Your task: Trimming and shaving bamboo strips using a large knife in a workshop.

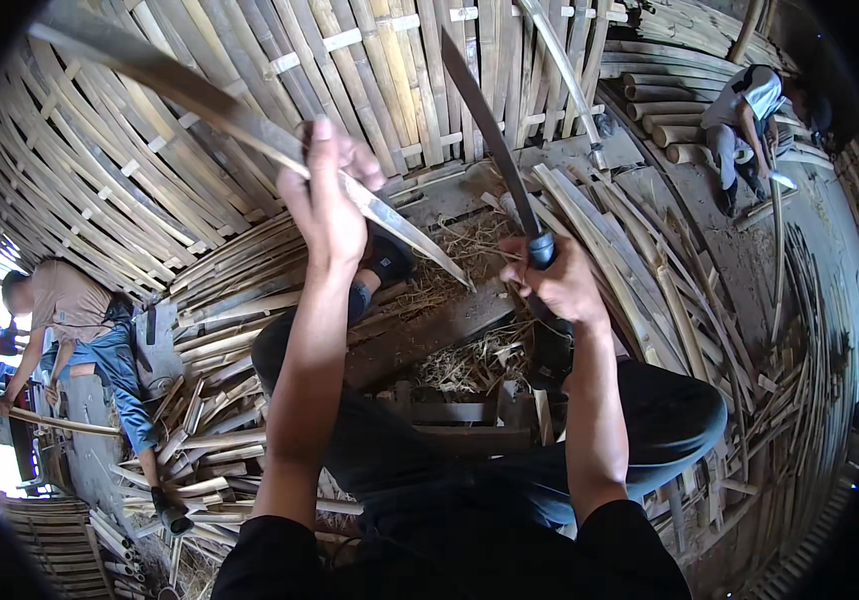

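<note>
My left hand [329,205] is raised in front of me and closed on a long bamboo strip [219,112]. The strip slants from the upper left down to a tip above a worn wooden block [424,335] between my legs. Motion blurs the fingers and the strip's far end. My right hand [561,282] grips a long machete [494,135] by its dark handle, with the blade pointing up and slightly left. Blade and strip are apart. Shavings [469,365] lie around the block.
Woven bamboo panels [349,80] lean behind the work area. Split bamboo [624,270] lies at right, with more pieces [219,440] at left. One person [74,320] bends over a strip at left; another [744,125] sits working at far right, near stacked bamboo poles [664,115].
</note>
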A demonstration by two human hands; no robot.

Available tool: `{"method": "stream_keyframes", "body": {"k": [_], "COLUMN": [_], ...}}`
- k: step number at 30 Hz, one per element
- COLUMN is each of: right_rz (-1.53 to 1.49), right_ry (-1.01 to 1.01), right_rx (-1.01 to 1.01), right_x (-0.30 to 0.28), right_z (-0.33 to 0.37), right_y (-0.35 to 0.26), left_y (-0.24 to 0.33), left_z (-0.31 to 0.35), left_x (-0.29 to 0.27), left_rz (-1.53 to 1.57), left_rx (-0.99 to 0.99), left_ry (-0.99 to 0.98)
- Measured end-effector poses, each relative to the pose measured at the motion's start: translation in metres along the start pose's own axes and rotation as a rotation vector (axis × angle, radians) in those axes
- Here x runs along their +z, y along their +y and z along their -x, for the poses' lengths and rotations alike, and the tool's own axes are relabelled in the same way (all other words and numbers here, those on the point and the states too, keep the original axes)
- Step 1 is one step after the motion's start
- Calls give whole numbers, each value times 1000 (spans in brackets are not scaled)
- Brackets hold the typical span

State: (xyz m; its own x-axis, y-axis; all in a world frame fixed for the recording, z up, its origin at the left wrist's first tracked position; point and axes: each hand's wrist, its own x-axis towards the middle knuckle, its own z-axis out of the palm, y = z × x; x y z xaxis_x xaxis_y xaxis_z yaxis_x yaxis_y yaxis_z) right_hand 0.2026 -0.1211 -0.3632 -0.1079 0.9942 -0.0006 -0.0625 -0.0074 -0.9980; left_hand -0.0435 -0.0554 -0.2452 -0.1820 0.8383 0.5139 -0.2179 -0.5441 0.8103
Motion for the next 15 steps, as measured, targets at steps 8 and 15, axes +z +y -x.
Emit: {"method": "stream_keyframes", "body": {"k": [8, 15], "right_rz": [228, 271], "right_ry": [95, 189], "right_rx": [323, 279], "right_x": [18, 66], "right_z": [37, 50], "right_y": [19, 27], "left_y": [7, -20], "left_z": [-8, -7], "left_x": [-8, 4], "left_rz": [228, 59], "left_rx": [-25, 24], "left_ry": [154, 314]}}
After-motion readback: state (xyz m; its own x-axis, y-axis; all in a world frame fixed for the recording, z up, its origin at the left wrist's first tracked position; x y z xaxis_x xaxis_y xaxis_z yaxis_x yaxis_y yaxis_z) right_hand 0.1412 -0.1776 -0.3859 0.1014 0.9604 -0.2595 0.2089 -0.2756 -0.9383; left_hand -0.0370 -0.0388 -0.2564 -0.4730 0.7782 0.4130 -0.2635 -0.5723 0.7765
